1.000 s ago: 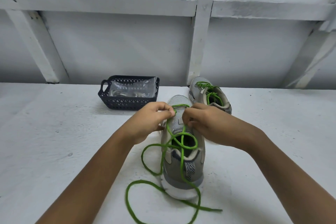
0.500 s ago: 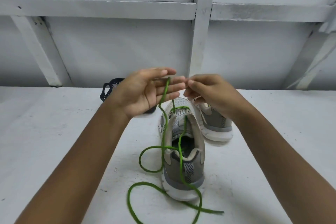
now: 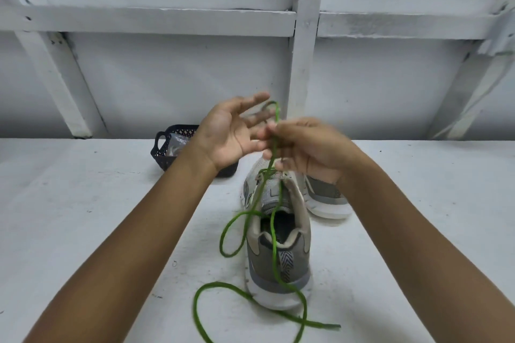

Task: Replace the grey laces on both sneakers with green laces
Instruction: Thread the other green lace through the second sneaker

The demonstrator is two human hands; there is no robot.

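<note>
With the right hand (image 3: 309,147) pinching the green lace (image 3: 274,248) and the left hand (image 3: 228,133) released, best draw both strands evenly through the lower-centre sneaker (image 3: 289,284).

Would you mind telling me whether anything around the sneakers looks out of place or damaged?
Nothing looks damaged or spilled. The only untidy thing is the green lace: the right hand pinches it above the near sneaker, while its slack runs over the heel and sprawls in loose loops on the table, as expected mid-lacing.
</note>
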